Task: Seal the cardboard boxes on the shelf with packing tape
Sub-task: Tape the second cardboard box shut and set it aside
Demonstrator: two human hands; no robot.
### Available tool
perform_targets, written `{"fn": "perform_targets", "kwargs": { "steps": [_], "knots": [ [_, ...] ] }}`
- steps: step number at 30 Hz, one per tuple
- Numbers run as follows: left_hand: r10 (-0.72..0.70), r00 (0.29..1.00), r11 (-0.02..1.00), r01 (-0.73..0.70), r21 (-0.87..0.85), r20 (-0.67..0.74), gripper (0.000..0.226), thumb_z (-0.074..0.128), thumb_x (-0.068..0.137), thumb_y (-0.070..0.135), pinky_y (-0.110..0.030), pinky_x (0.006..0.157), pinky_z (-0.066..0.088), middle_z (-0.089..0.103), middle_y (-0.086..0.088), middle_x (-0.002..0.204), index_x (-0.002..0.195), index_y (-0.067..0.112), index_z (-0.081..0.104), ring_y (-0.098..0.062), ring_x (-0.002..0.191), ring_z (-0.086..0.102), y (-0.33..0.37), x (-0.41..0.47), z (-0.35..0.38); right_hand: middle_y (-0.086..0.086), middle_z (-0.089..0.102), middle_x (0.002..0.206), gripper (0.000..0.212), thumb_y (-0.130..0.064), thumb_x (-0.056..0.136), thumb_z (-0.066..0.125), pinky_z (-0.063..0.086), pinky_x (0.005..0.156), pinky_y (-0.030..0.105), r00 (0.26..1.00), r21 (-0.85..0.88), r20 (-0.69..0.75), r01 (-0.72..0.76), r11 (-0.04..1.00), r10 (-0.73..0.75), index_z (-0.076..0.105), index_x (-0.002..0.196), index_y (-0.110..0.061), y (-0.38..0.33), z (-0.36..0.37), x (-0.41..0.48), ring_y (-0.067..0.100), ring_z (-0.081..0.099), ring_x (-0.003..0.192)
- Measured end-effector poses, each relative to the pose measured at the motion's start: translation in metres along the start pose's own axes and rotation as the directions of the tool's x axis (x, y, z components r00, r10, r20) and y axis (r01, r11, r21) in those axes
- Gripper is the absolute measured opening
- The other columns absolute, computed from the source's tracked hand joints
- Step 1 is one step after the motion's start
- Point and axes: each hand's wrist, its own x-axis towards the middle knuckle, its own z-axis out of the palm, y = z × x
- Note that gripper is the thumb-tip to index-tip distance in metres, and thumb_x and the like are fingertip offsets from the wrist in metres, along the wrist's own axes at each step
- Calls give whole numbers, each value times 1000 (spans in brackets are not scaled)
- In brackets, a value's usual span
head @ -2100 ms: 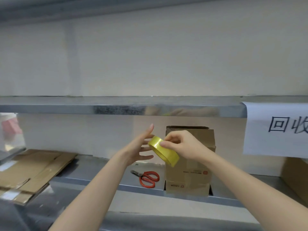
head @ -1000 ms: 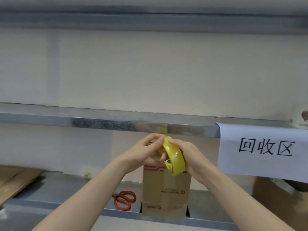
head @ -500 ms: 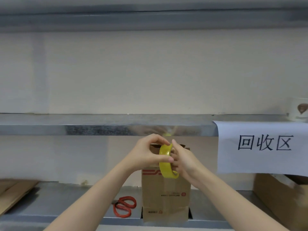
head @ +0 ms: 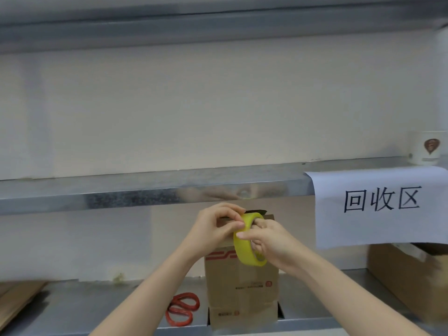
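Hands meet in front of a tall brown cardboard box (head: 242, 287) that stands upright on a grey metal shelf (head: 97, 306). Before the box's upper front, the right hand (head: 271, 241) grips a yellow ring-shaped roll of packing tape (head: 249, 238), fingers hooked through its core and thumb on the outer band. The ring stands on edge, its hole facing right of the box. The left hand (head: 213, 229) pinches the band at the roll's top, just in front of the box's open flaps. The likely step is freeing the tape end, to draw it toward that opening. Red-handled scissors (head: 181, 309) lie left of the box's base.
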Motion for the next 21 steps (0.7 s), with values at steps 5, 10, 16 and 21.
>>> {"fn": "perform_targets", "kwargs": {
  "steps": [5, 10, 16, 21],
  "knots": [
    [21, 994, 983, 0, 185, -111, 21, 63, 90, 9, -13, 76, 44, 66, 5, 91, 79, 26, 59, -1, 85, 59, -7, 4, 12, -5, 69, 105, 44, -18, 78, 77, 54, 84, 28, 994, -344, -80, 46, 938, -78, 58, 117, -19, 11, -2, -5, 8, 67, 97],
    [-60, 972, 966, 114, 233, -228, 22, 58, 94, 15, -9, 66, 36, 59, 9, 79, 78, 28, 52, 0, 73, 52, -11, 9, 17, -11, 54, 68, 48, -63, 68, 67, 43, 66, 31, 961, -630, -97, 142, 764, -259, 58, 78, -17, 33, -6, -11, 6, 51, 65],
    [-151, 959, 945, 211, 249, -241, 18, 65, 89, 19, -11, 62, 39, 63, 9, 73, 74, 26, 59, -2, 69, 55, -11, 8, 10, -5, 61, 61, 35, -55, 76, 73, 36, 60, 21, 970, -523, -57, 171, 835, -235, 59, 65, -25, 24, -16, -23, 6, 49, 58],
    [-488, 863, 863, 454, -221, -134, 11, 64, 91, 15, -11, 44, 40, 64, -3, 73, 82, 10, 66, -11, 60, 57, -9, 6, 11, -2, 56, 61, 52, -51, 71, 79, 33, 57, 22, 947, -589, -186, 105, 802, -261, 57, 73, -4, 8, -19, -26, 6, 47, 58]
  ]
}}
